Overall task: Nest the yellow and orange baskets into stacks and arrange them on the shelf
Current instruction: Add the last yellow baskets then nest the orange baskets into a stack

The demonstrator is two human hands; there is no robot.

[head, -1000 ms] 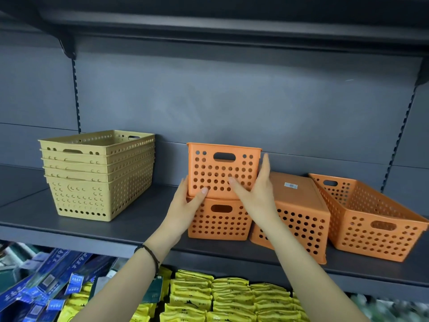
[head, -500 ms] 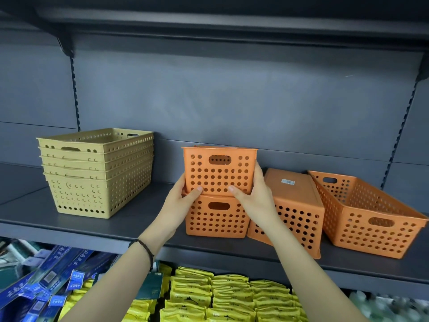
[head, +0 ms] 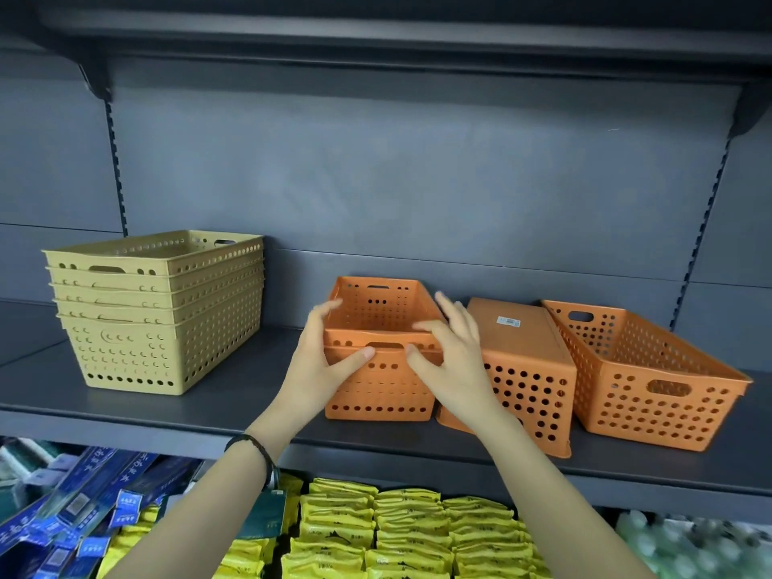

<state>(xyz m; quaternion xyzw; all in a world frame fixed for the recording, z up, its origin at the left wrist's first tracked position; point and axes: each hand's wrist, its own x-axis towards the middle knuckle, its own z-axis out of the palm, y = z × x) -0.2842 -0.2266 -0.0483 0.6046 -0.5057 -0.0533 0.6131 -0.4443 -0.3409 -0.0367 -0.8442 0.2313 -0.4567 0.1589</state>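
Partly, the right hand [head: 455, 361] hides the upturned basket [head: 518, 353].

Directly below the left hand [head: 321, 369] & right hand [head: 455, 361] we saw rows of yellow packets [head: 409, 532], stacked flat. Down & left of the left hand lay blue packages [head: 83, 507] w/ white print, tilted at odd angles; a dark green pack [head: 267, 516] sat btwn them & the yellow ones. Low, right of the right hand: pale green items [head: 685, 545], too blurred to ID. Above both hands we noted a grey back panel [head: 417, 181], a left slotted upright [head: 118, 169], a right slotted upright [head: 710, 211] & a dark upper shelf [head: 376, 43].
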